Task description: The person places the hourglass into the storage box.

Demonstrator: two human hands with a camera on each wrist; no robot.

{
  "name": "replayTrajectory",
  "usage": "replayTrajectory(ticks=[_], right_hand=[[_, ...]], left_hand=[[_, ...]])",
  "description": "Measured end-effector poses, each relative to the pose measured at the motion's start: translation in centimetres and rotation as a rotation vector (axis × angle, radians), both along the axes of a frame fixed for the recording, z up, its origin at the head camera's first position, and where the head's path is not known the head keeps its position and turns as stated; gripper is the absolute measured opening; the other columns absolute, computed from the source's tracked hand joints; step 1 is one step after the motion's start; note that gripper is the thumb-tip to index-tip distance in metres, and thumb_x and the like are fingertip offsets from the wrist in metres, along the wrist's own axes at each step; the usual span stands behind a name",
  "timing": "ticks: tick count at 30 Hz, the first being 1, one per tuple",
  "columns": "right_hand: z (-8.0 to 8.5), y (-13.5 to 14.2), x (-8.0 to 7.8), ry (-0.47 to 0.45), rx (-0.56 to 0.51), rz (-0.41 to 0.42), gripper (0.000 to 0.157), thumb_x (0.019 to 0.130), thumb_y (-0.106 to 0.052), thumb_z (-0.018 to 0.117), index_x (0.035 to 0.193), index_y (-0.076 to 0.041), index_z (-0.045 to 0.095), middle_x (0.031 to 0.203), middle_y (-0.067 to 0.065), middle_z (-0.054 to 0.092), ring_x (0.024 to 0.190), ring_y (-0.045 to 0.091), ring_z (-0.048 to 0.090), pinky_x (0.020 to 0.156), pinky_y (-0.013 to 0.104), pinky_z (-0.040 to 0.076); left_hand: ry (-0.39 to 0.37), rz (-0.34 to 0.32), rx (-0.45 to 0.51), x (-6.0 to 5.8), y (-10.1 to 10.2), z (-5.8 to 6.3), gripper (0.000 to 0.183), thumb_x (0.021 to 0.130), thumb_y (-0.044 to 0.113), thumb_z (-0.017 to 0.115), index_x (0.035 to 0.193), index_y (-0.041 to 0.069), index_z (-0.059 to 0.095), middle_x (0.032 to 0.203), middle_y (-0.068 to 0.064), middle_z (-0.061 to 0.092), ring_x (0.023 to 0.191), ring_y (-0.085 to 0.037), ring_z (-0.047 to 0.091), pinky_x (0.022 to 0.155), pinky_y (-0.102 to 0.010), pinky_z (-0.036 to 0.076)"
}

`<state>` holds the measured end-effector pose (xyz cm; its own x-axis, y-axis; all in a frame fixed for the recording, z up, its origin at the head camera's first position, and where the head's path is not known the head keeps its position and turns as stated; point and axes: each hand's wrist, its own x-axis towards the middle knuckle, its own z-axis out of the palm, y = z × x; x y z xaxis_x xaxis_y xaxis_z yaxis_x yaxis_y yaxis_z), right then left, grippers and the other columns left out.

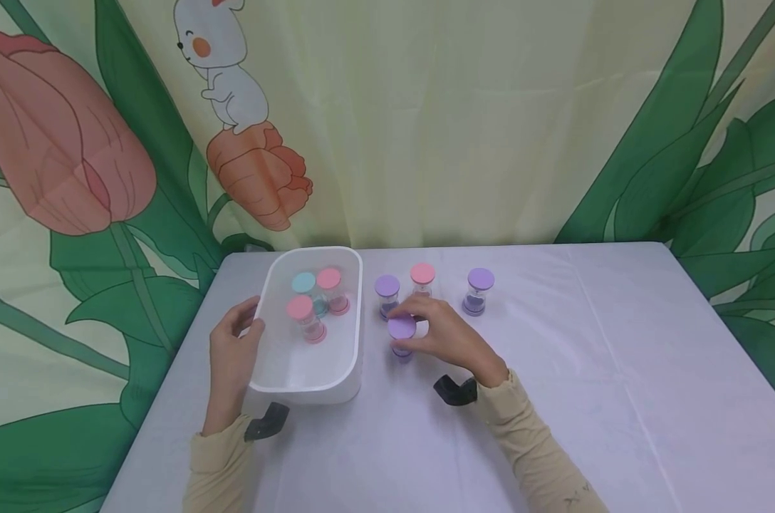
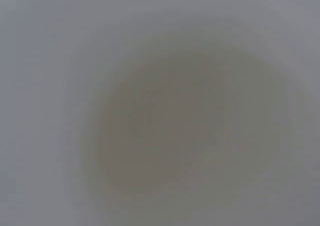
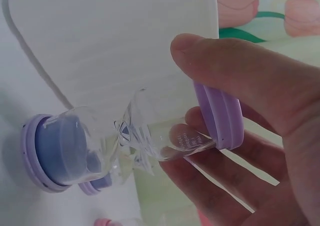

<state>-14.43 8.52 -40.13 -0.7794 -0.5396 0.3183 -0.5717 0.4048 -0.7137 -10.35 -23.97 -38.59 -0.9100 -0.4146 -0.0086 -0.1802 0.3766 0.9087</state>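
Note:
My right hand point(image 1: 448, 333) pinches the purple cap of an hourglass point(image 1: 402, 329) between thumb and fingers. In the right wrist view this hourglass point(image 3: 65, 148) has clear glass and dark purple sand in the bulb away from my hand. My left hand point(image 1: 230, 349) is at the left side of a white plastic bin point(image 1: 310, 393), thumb and fingertips right at its wall. Inside the bin stand two pink hourglasses point(image 1: 300, 309) and a light blue one point(image 1: 304, 283). The left wrist view is only a blur.
Behind my right hand stand a purple hourglass point(image 1: 387, 286) and a pink hourglass point(image 1: 422, 273). Another purple hourglass point(image 1: 480, 279) is farther right. A white cloth covers the table point(image 1: 593, 399). A printed curtain point(image 1: 458, 142) hangs along its back edge.

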Motion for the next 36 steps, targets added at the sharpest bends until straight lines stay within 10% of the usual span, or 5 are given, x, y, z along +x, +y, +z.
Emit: replayTrajectory(ticks=[36], right_hand=[[5.9, -1.9, -1.4, 0.172, -0.075, 0.050, 0.038, 0.077, -0.019, 0.085, 0.110, -0.006, 0.073, 0.104, -0.001, 0.071, 0.094, 0.008, 0.063, 0.080, 0.027, 0.054]], left_hand=[[-0.022, 0.008, -0.008, 0.1, 0.2, 0.1, 0.043, 0.099, 0.023, 0.049, 0.141, 0.019, 0.055, 0.135, -0.008, 0.060, 0.114, -0.027, 0.063, 0.090, -0.043, 0.057]])
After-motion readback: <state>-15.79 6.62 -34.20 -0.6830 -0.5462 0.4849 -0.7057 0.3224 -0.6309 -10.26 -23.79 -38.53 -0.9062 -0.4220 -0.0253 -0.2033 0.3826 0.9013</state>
